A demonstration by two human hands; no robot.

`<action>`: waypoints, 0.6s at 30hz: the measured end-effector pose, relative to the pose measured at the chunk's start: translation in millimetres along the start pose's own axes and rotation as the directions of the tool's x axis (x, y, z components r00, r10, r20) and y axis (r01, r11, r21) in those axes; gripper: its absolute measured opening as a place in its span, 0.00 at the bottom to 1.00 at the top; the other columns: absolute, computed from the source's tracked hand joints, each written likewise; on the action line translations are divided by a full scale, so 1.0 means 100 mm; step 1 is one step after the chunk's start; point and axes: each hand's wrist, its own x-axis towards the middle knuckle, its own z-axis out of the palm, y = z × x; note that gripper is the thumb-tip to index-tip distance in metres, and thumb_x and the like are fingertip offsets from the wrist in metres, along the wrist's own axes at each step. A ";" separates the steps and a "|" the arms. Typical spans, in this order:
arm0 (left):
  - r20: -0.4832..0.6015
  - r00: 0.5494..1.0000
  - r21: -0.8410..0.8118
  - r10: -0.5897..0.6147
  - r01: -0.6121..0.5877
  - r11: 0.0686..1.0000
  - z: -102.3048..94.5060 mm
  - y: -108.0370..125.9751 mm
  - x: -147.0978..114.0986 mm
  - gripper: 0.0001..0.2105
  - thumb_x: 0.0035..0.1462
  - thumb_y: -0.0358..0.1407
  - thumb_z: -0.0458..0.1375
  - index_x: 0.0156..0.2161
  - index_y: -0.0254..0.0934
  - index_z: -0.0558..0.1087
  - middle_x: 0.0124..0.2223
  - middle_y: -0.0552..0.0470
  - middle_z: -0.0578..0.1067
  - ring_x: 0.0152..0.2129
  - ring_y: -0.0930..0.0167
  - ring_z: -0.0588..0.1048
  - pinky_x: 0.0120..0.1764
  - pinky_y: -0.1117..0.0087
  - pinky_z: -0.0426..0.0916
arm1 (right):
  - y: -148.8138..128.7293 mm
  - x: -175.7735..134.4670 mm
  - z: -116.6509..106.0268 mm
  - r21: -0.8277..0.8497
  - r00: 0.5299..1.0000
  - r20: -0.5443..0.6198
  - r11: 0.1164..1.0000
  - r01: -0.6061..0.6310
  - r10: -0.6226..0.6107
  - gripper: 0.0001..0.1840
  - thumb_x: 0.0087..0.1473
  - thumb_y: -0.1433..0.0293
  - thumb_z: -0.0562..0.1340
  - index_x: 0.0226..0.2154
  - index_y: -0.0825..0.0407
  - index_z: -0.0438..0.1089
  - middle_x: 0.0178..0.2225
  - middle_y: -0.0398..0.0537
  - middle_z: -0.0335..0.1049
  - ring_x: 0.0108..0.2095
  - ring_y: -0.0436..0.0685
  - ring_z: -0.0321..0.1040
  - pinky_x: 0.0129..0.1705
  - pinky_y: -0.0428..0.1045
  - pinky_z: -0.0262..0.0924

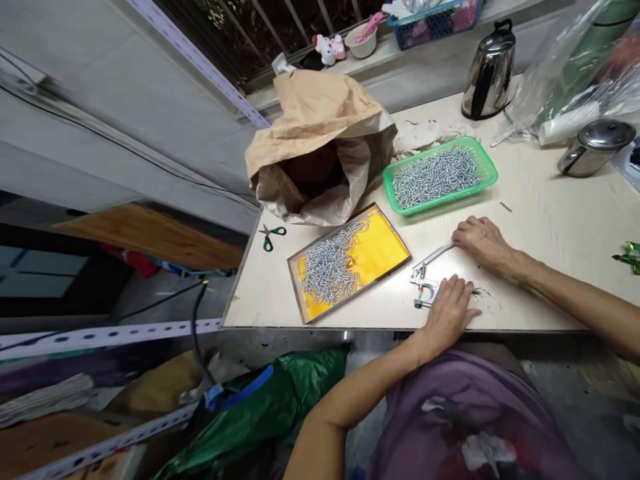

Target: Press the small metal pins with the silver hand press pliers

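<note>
A pair of silver snap-fastener pliers [424,283] lies on the light wooden table, with its handles spread apart and its jaw pointing left. My left hand [450,308] rests over the body and near handle, its fingers covering most of that part. The fingers of my right hand [481,241] are curled round the end of the far handle. Left of the jaw is a shallow tray [383,247] with a yellow bottom, partly covered by many small silver metal pins [330,270]. Behind the pliers stands a green plastic basket [440,200] full of similar small metal pieces.
An open brown paper bag [325,100] stands behind the tray. Green-handled scissors [273,233] lie near the table's left edge. A steel kettle [489,73], a lidded steel cup [595,148] and clear plastic wrapping [545,87] are at the back right.
</note>
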 end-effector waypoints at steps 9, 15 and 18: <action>0.094 0.988 -0.079 0.123 -0.115 0.990 -0.72 0.11 -0.55 0.15 0.66 0.35 0.46 0.49 0.42 0.74 0.46 0.44 0.78 0.46 0.63 0.75 0.53 0.59 0.72 | -0.85 -0.04 0.23 0.058 0.817 0.029 0.817 0.573 -0.575 0.12 0.53 0.80 0.59 0.23 0.50 0.68 0.34 0.50 0.69 0.39 0.58 0.62 0.37 0.53 0.56; -0.358 0.856 0.198 -0.374 0.461 0.865 -1.29 -0.96 -0.54 0.08 0.62 0.32 0.54 0.38 0.37 0.77 0.36 0.45 0.75 0.36 0.63 0.72 0.41 0.59 0.71 | -0.92 0.14 0.37 0.058 0.828 0.019 0.827 0.559 -0.561 0.16 0.51 0.86 0.52 0.24 0.50 0.66 0.27 0.46 0.66 0.29 0.54 0.62 0.30 0.49 0.56; -0.341 0.815 0.291 -0.469 0.566 0.771 -1.40 -1.46 -0.36 0.08 0.62 0.30 0.54 0.35 0.35 0.76 0.36 0.46 0.74 0.37 0.65 0.69 0.42 0.63 0.68 | -0.99 0.14 0.25 0.165 0.845 -0.184 0.832 0.530 -0.502 0.18 0.54 0.83 0.48 0.26 0.49 0.66 0.25 0.43 0.65 0.24 0.52 0.61 0.26 0.48 0.57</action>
